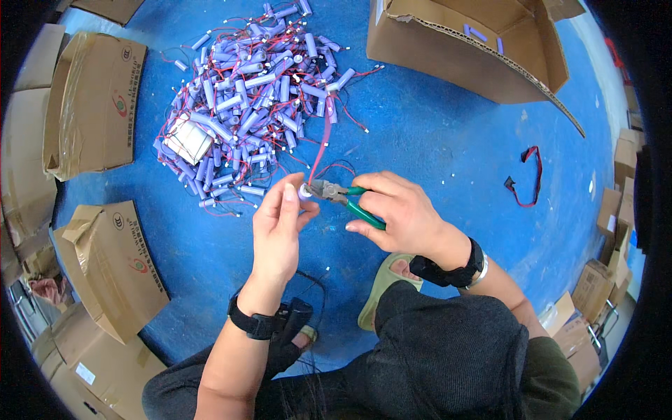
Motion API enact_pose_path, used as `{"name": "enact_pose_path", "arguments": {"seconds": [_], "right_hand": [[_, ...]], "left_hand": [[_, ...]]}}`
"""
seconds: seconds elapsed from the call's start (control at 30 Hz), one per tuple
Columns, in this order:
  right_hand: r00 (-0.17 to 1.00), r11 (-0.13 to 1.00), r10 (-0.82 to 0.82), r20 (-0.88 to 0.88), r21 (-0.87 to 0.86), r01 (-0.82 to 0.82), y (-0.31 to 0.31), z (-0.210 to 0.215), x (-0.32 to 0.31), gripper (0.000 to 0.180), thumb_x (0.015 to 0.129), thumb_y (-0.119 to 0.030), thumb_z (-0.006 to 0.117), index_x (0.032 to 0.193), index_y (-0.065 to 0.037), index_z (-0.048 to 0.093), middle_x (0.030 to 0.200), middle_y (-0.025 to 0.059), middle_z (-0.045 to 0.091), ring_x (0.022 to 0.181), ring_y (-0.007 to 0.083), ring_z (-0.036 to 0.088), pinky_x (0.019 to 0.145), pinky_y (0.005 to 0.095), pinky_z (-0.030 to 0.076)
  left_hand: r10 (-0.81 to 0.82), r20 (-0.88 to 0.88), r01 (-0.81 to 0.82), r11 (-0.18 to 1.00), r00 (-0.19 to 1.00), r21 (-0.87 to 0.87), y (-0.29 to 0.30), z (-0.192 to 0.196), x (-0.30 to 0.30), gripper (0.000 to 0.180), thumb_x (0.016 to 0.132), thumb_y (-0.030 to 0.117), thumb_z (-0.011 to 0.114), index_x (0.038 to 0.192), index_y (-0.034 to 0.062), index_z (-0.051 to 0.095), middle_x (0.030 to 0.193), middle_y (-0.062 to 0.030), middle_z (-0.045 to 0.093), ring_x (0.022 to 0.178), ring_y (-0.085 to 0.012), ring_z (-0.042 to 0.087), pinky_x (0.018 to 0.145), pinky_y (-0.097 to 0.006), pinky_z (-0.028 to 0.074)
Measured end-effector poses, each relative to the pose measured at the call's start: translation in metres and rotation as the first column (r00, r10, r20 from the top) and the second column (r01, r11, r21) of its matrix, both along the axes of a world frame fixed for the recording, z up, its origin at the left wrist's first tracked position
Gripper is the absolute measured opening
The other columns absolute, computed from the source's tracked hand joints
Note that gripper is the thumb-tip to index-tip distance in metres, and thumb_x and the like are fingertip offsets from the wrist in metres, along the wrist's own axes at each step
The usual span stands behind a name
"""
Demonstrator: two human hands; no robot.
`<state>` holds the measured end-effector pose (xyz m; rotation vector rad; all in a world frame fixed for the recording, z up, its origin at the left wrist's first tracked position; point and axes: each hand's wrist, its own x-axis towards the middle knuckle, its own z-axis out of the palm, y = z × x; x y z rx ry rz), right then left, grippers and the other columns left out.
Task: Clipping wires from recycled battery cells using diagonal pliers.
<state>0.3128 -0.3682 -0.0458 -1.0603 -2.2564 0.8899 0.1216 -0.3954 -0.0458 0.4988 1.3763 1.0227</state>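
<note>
- Pinching a purple cylindrical cell (304,194) in our left hand (278,225), we grasp green-handled cutters (339,193) in our right hand (406,213), jaws at the cell's end: apparently a trimming step.
- Careful squeezing seems called for next.
- Beyond, wired cells (248,98) lie heaped.

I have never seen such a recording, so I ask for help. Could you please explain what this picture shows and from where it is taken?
There is no machine here: a person works with two bare hands. A wide camera on the person's head looks down, so straight edges bend. The left hand holds a small battery; the right hand grips green-handled pliers, their tips close to it. On the blue floor lies a pile of purple batteries with red and black wires. Cardboard boxes are at the left and upper right.
</note>
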Motion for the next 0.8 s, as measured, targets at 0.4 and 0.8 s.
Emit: {"name": "enact_pose_path", "arguments": {"seconds": [0.4, 0.8], "right_hand": [[0.997, 0.999, 0.027, 0.07, -0.019, -0.025, 0.005, 0.01, 0.011, 0.025, 0.066, -0.022, 0.07, 0.076, -0.006, 0.054, 0.103, 0.0092, 0.054, 0.085, 0.0274, 0.053, 0.073, 0.037, 0.045], [0.97, 0.981, -0.058, 0.236, 0.192, 0.012, 0.001, 0.01, 0.006, 0.019, 0.068, -0.019, 0.065, 0.074, -0.009, 0.05, 0.096, 0.0055, 0.053, 0.078, 0.0222, 0.052, 0.066, 0.0347, 0.044]], "left_hand": [[-0.261, -0.569, 0.481, 0.831, 0.78, 0.278, 0.006, 0.01, -0.011, 0.027, 0.082, 0.007, 0.059, 0.108, 0.0005, 0.058, 0.093, -0.0097, 0.058, 0.083, -0.0168, 0.057, 0.072, -0.025, 0.045], [-0.28, -0.76, 0.559, 0.819, 0.587, 0.13, 0.013, 0.022, -0.006, 0.022, 0.083, 0.01, 0.057, 0.103, 0.0019, 0.06, 0.081, -0.0121, 0.062, 0.069, -0.02, 0.061, 0.065, -0.029, 0.048]]}}
